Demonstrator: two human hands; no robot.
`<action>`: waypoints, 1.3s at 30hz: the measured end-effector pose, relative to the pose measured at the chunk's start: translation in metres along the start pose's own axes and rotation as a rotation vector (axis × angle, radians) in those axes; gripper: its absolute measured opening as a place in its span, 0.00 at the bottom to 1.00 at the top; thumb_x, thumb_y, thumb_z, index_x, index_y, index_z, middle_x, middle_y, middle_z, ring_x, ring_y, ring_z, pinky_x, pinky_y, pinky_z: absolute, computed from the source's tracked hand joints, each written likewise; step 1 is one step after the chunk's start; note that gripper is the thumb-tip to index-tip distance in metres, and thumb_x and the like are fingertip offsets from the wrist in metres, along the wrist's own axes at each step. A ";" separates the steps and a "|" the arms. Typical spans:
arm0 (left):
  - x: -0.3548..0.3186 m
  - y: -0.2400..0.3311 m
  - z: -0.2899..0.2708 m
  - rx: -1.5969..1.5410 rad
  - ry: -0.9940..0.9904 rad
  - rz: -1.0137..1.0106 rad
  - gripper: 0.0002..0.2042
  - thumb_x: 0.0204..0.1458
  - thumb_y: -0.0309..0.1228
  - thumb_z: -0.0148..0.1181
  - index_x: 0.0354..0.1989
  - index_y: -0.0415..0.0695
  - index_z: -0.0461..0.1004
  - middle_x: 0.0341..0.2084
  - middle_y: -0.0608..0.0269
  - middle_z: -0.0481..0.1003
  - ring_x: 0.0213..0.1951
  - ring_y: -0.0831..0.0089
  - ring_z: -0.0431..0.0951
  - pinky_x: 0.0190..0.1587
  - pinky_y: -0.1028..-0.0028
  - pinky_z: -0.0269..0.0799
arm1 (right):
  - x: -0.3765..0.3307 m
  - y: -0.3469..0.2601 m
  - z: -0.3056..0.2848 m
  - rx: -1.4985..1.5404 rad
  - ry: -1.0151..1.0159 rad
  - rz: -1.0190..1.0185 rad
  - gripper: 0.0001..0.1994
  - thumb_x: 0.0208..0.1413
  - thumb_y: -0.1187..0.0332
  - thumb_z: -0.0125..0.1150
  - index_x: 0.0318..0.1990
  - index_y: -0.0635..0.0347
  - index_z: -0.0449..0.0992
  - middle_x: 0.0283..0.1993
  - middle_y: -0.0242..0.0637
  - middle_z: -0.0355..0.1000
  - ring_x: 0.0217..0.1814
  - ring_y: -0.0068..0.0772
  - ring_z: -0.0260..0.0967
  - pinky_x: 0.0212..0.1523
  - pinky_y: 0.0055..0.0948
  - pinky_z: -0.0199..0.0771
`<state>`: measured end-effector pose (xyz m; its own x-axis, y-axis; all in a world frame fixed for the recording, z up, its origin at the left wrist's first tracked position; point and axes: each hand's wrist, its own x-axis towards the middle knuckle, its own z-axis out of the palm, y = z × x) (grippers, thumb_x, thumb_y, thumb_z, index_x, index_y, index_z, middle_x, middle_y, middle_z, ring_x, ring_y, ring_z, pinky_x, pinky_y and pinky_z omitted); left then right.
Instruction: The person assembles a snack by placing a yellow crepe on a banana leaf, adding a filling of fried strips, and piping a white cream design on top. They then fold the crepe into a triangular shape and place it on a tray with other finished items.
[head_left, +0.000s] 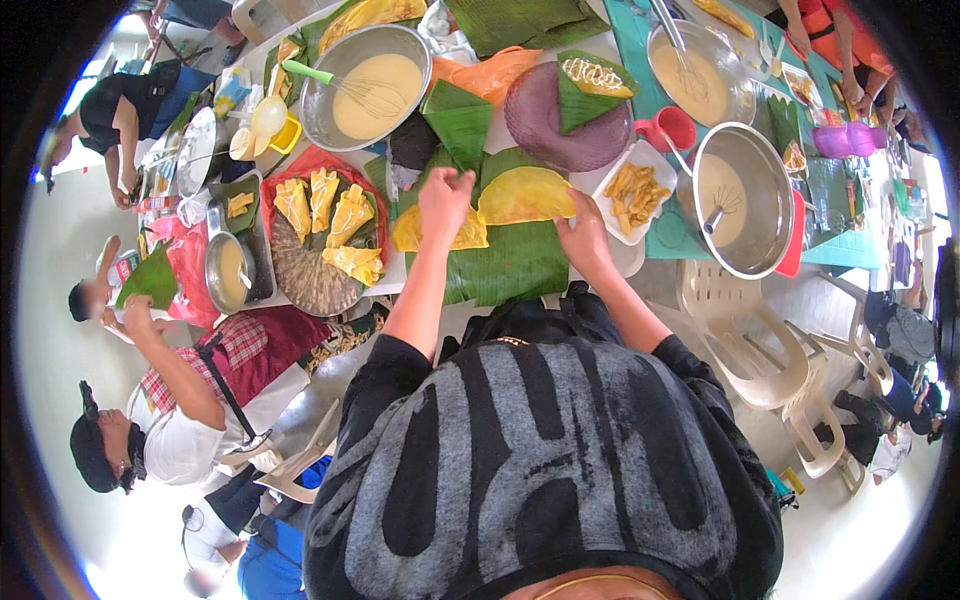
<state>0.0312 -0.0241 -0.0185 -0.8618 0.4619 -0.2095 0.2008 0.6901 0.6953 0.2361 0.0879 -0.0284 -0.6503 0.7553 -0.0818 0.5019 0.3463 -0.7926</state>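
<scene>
One head-worn fisheye view looks steeply down, close over the person's chest, onto a crowded table (640, 245).

Both hands (445, 200) (583, 235) outstretched, fingers curled

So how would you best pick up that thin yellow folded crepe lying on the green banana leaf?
Take the thin yellow folded crepe along its curved upper rim, sliding fingers under from the far side. It lies flat and limp on the green banana leaf, so lift it wide. The right hand rests at its near edge; the left hand hovers beside it.
</scene>
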 end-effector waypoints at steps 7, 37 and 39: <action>-0.022 0.017 0.009 0.307 -0.176 0.093 0.19 0.46 0.37 0.58 0.43 0.38 0.70 0.34 0.47 0.76 0.38 0.52 0.76 0.42 0.60 0.70 | 0.007 -0.008 0.012 -0.278 -0.086 -0.014 0.31 0.47 0.74 0.58 0.60 0.69 0.53 0.59 0.61 0.56 0.62 0.58 0.53 0.61 0.42 0.55; -0.020 -0.024 0.007 0.408 -0.242 0.245 0.10 0.47 0.32 0.50 0.31 0.40 0.75 0.31 0.44 0.75 0.38 0.48 0.74 0.39 0.57 0.69 | 0.021 -0.031 0.012 -0.108 -0.289 0.153 0.11 0.52 0.71 0.45 0.40 0.65 0.71 0.43 0.54 0.69 0.46 0.52 0.67 0.44 0.44 0.69; -0.050 -0.044 -0.017 0.480 -0.262 0.293 0.12 0.48 0.33 0.50 0.34 0.39 0.75 0.30 0.43 0.74 0.37 0.49 0.74 0.38 0.55 0.68 | -0.021 0.013 0.084 -0.073 -0.034 0.124 0.13 0.54 0.66 0.43 0.35 0.66 0.73 0.34 0.55 0.72 0.41 0.53 0.71 0.40 0.46 0.70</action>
<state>0.0574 -0.0872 -0.0270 -0.6085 0.7495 -0.2608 0.6514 0.6595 0.3752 0.2081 0.0296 -0.0875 -0.5992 0.7757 -0.1980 0.6190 0.2920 -0.7291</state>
